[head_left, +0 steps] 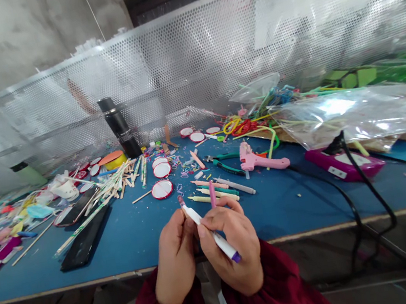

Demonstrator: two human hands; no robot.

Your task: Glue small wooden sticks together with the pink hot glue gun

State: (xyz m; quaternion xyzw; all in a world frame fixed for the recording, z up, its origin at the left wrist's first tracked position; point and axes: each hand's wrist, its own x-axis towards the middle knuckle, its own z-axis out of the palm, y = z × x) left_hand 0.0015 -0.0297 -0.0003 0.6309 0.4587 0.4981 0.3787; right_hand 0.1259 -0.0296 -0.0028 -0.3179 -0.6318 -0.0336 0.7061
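My left hand (pixel 175 260) and my right hand (pixel 232 251) meet over the front edge of the blue table (pixel 293 204), both in dark red sleeves. Together they hold a white marker (pixel 211 232) with a purple end near my right palm and a pinkish tip past my left fingers. A pink pen (pixel 212 194) stands upright between my right fingers. Just beyond my hands lie several loose coloured markers (pixel 219 188) on the table.
A pink glue gun (pixel 261 159), green-handled pliers (pixel 224 161), red-rimmed white discs (pixel 162 189), wooden sticks (pixel 115 185), two dark phones (pixel 85 236) and a black flask (pixel 120 127) lie about. Clear plastic bags (pixel 352 114) with straws fill the right. A perforated metal screen (pixel 209 52) backs the table.
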